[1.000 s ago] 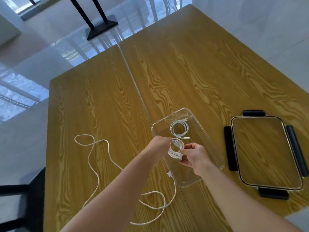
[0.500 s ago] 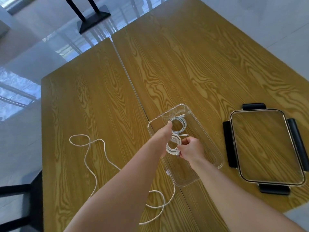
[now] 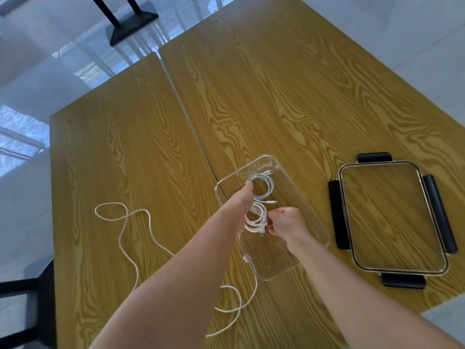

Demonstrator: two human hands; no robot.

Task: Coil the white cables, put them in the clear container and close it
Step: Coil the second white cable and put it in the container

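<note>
Over the clear container (image 3: 312, 217), both of your hands meet at a small coil of white cable (image 3: 255, 219). Your right hand (image 3: 286, 222) is curled nearly shut, its fingertips pinching the coil's near right edge by the plug end. Your left hand (image 3: 242, 205) reaches in from the left with its back toward the camera; its fingers lie against the coil's left side, but how far they are spread and whether they truly grip it cannot be told, since the hand hides them. The coil sits inside the container's outline; whether it touches the bottom I cannot tell. Just beyond it, a second coiled cable (image 3: 263, 186) lies in the container's far end, one plug pointing toward the far wall. A third white cable (image 3: 141, 238) lies loose on the wooden table (image 3: 125, 152) to the left, wandering in open loops and passing under your left forearm. The lid (image 3: 392, 217), with its dark clasps, lies flat on the table right of the container, apart from it.
</note>
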